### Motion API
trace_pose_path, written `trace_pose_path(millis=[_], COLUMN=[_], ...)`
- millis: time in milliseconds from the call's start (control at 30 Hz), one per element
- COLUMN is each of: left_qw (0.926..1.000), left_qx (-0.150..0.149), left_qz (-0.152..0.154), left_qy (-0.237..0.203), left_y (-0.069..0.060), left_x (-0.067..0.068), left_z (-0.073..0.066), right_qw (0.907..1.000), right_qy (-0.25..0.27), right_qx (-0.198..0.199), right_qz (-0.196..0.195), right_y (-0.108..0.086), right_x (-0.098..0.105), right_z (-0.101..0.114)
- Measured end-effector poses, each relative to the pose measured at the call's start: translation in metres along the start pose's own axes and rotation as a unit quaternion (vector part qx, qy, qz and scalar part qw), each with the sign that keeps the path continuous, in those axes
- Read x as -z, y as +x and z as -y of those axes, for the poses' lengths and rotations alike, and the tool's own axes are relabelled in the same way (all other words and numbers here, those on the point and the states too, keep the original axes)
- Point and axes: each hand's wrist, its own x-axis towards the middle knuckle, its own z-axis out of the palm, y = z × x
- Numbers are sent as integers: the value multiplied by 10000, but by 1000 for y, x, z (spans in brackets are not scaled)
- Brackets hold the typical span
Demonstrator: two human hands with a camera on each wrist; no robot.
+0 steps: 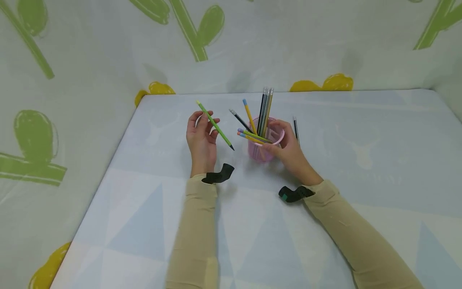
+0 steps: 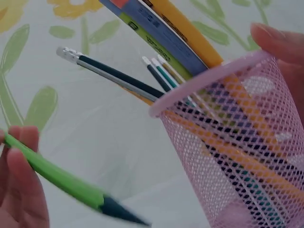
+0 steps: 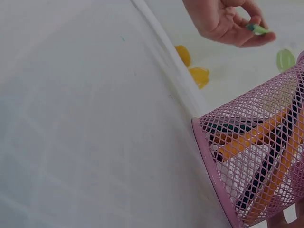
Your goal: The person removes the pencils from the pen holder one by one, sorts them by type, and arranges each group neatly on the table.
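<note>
My left hand (image 1: 203,138) pinches a green pencil (image 1: 215,125) between thumb and fingers, its dark sharpened tip slanting down to the right. In the left wrist view the same green pencil (image 2: 61,183) points toward the holder. Around the side and rim of a pink mesh pencil holder (image 1: 261,153) my right hand (image 1: 288,150) keeps a grip. Several pencils (image 1: 265,112) lean inside the holder, some dark, some yellow, one green. The right wrist view shows orange pencils (image 3: 256,137) through the mesh, and the holder's pink base rim (image 3: 213,166).
A dark pencil (image 1: 296,128) lies on the table just beyond the right hand. The table (image 1: 361,168) has a pale cover with blue triangles. Behind it hangs a white cloth (image 1: 260,44) with green leaf prints. Black wrist mounts (image 1: 219,175) sit on both sleeves.
</note>
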Motion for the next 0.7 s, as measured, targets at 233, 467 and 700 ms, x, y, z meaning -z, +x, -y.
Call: trace_pose_path(millis=[233,467,700], left_qw=[9950,9754,9418], left_qx=[398,500,601], left_qz=[19,-65,-10], left_qy=[917,2146,3309], left_y=[1,3,3], left_x=[2,5,5], left_z=[5,10,12], right_qw=[9999,10000,10000], right_qy=[100,65,50], right_qx=[37,42,18], right_qz=[33,7,18], right_y=[2,2,2], right_x=[-1,0,1], right_z=[2,1,2])
